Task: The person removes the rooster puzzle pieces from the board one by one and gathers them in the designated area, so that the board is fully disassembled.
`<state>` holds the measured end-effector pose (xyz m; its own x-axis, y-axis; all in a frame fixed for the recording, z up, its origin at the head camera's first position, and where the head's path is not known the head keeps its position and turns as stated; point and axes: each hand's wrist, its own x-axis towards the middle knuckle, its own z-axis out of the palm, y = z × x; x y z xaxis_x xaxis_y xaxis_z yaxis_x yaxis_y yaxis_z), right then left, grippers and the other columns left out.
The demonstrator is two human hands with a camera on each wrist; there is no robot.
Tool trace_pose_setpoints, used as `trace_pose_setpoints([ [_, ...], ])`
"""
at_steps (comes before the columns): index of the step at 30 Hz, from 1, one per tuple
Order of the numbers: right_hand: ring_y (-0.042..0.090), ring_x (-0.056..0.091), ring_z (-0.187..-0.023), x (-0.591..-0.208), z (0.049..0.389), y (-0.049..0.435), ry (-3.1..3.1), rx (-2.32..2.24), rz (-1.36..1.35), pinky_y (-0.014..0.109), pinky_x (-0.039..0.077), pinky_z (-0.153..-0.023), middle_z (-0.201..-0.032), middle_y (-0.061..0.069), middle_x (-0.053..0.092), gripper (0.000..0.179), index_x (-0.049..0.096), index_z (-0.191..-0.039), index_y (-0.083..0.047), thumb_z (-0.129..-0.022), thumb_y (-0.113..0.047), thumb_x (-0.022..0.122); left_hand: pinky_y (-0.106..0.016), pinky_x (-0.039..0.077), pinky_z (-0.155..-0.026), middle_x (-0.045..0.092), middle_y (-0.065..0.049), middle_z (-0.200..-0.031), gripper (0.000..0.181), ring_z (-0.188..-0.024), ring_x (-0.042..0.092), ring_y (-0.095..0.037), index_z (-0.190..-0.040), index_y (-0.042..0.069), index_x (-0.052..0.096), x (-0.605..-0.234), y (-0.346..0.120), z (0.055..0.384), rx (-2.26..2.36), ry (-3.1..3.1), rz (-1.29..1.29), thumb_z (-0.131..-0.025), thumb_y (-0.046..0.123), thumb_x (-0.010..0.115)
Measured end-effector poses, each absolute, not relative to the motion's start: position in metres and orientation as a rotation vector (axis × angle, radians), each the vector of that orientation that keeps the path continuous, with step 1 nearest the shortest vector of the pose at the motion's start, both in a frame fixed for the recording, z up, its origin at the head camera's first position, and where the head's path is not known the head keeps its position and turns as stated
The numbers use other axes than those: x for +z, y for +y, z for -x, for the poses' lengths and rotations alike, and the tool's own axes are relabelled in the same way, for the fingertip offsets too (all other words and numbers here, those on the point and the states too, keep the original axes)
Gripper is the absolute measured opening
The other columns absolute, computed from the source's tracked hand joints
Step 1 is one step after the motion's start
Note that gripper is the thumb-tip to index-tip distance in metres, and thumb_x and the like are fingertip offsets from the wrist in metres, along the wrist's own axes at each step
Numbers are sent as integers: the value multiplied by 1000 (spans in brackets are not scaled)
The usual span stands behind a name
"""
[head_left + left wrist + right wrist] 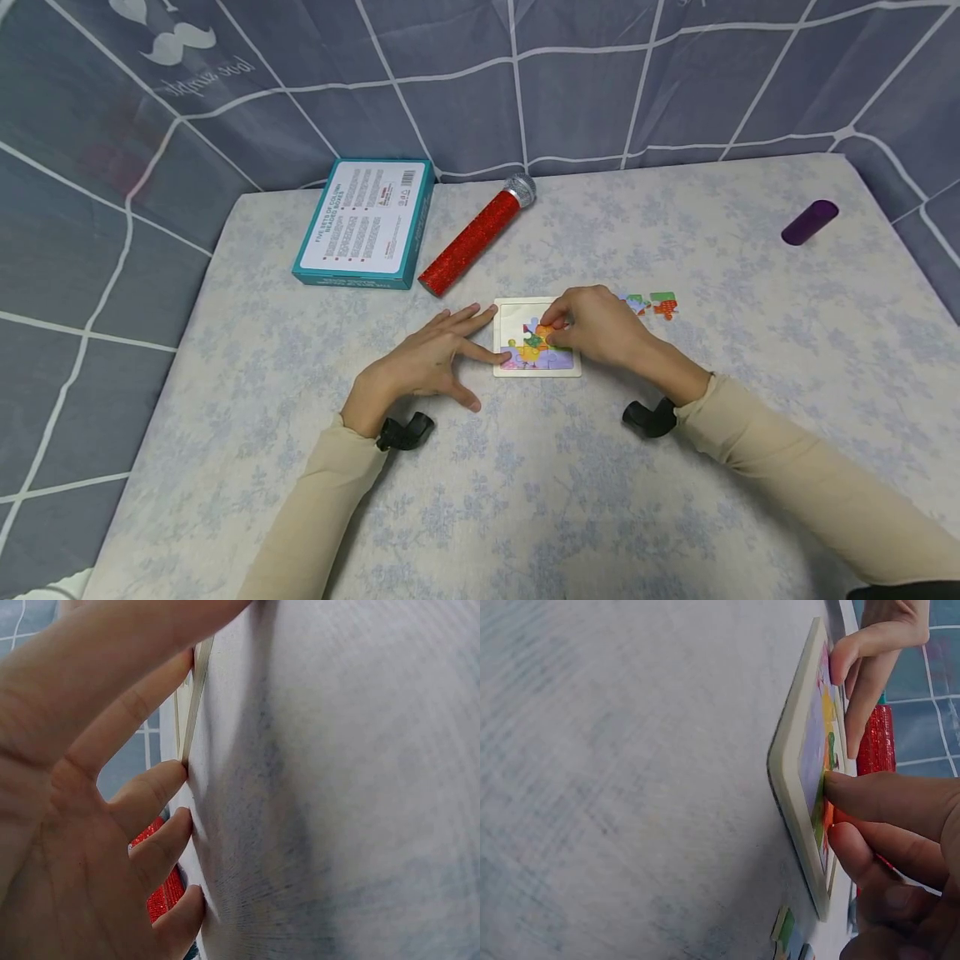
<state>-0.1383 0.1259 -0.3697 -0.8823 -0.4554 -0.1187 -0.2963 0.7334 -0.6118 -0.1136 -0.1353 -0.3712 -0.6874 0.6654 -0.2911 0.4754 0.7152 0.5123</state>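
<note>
Puzzle board lies partly filled on the patterned table, its left side touched by the left hand, whose fingers spread wide, grasping nothing. The right hand pinches an orange piece at the board's right half. Loose pieces lie right of the board; a red microphone lies beyond it.
</note>
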Motion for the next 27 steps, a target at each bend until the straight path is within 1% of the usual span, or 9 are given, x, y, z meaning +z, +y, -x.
trace_pose_setpoints([
  [4, 16, 58, -77, -370, 140, 125, 2652, -909, 588, 31, 45, -67, -85, -2, 71, 15, 77, -94, -10, -79, -9, 79, -47, 3, -121, 16, -2, -163, 75, -151, 4, -23, -133, 28, 62, -371, -136, 113, 562, 2460, -869, -65, 37, 92],
  [12, 15, 58, -71, -369, 141, 124, 2627, -955, 580, 31, 44, -64, -78, -2, 67, 13, 75, -90, -10, -78, -7, 80, -46, 2, -121, 16, -1, -163, 75, -151, 3, -22, -133, 28, 62, -370, -135, 113, 570, 2452, -850, -64, 36, 92],
  [17, 15, 57, -69, -371, 140, 125, 2617, -999, 587, 31, 43, -63, -77, -2, 67, 13, 74, -89, -11, -78, -8, 81, -47, 2, -121, 16, -2, -163, 75, -151, 3, -22, -133, 28, 62, -370, -136, 114, 565, 2453, -853, -64, 36, 92],
  [22, 17, 53, -63, -375, 144, 130, 2551, -1114, 544, 30, 41, -58, -76, -2, 68, 9, 74, -89, -13, -81, -12, 79, -48, 4, -121, 17, -2, -163, 74, -151, 4, -23, -133, 28, 62, -371, -136, 114, 569, 2451, -863, -65, 36, 91],
  [24, 17, 56, -64, -376, 145, 131, 2505, -1174, 505, 29, 42, -59, -76, -1, 69, 8, 74, -89, -12, -82, -13, 78, -48, 4, -121, 17, -2, -163, 74, -151, 5, -23, -132, 27, 63, -371, -136, 114, 572, 2450, -863, -65, 36, 92],
  [27, 18, 62, -70, -376, 146, 133, 2426, -1251, 436, 28, 44, -64, -76, 1, 71, 8, 74, -89, -10, -83, -15, 78, -47, 4, -121, 17, -2, -163, 73, -151, 4, -23, -132, 28, 63, -371, -135, 114, 572, 2450, -855, -65, 35, 92],
])
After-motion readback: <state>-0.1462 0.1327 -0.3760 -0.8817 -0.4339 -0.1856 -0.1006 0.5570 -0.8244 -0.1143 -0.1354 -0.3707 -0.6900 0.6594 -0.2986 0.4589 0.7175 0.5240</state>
